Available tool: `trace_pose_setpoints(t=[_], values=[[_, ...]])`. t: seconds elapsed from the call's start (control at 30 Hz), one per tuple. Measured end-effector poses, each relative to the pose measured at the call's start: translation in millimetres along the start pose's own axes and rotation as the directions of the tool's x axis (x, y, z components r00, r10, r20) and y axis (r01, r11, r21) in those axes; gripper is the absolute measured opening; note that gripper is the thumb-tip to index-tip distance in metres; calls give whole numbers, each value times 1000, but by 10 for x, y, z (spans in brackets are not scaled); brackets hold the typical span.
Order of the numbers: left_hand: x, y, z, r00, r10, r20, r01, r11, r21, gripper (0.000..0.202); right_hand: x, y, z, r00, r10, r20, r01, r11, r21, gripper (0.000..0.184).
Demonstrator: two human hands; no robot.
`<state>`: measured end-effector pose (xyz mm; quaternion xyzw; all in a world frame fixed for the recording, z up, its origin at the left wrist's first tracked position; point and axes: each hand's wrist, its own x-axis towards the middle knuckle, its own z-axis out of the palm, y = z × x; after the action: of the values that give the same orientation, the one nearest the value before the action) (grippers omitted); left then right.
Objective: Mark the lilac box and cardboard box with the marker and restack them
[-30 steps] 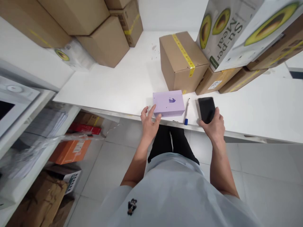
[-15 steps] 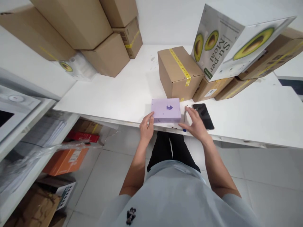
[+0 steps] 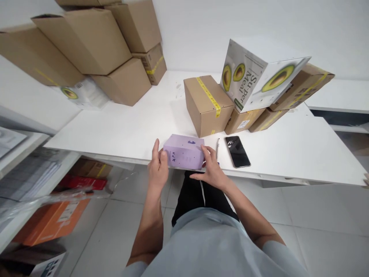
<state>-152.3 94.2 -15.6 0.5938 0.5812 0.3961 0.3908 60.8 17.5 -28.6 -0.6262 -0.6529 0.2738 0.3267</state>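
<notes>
A small lilac box (image 3: pixel 184 154) is held at the front edge of the white table (image 3: pixel 129 127), tipped so its front face shows. My left hand (image 3: pixel 158 169) grips its left end, fingers pressed to the side. My right hand (image 3: pixel 211 171) grips its right end. Just right of the box lie a pen (image 3: pixel 217 146) and a black phone (image 3: pixel 237 151), face up on the table.
A taped brown carton (image 3: pixel 206 104) stands right behind the lilac box. An avocado-printed box (image 3: pixel 253 79) leans on more cartons at the right. Stacked cartons (image 3: pixel 95 50) fill the back left. Shelves with packages (image 3: pixel 43 192) run along the left.
My right hand let go of the phone, left it on the table and moved to the lilac box. Both hands now grip the box, which has tilted up at the table edge.
</notes>
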Motion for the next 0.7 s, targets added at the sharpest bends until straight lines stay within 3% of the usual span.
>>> trace_pose_setpoints(t=[0.07, 0.23, 0.33, 0.43, 0.53, 0.63, 0.7], values=[[75, -52, 67, 1000, 1, 10, 0, 1000, -11, 69, 70, 13, 28, 999, -34, -4, 33, 994, -102, 120], [115, -249, 278, 999, -31, 37, 34, 995, -98, 68, 232, 120, -23, 988, -140, -58, 121, 957, -263, 56], [78, -265, 343, 996, -32, 87, 34, 999, -31, 69, 237, 130, -190, 965, -207, -161, 163, 954, -251, 38], [78, -241, 398, 989, -7, 151, -1, 998, 58, 69, 217, 115, -314, 968, -208, -141, 156, 937, -313, 46], [111, -249, 444, 989, -56, 134, 47, 997, 66, 71, 222, 147, -311, 988, -75, -136, 22, 935, -354, 58], [135, -290, 464, 975, -169, 143, 165, 985, 43, 72, 255, 194, -248, 985, 95, -143, -121, 975, -185, 69], [139, -325, 472, 968, -179, 178, 183, 983, -4, 65, 288, 211, -210, 979, 187, -78, -189, 982, -27, 71]])
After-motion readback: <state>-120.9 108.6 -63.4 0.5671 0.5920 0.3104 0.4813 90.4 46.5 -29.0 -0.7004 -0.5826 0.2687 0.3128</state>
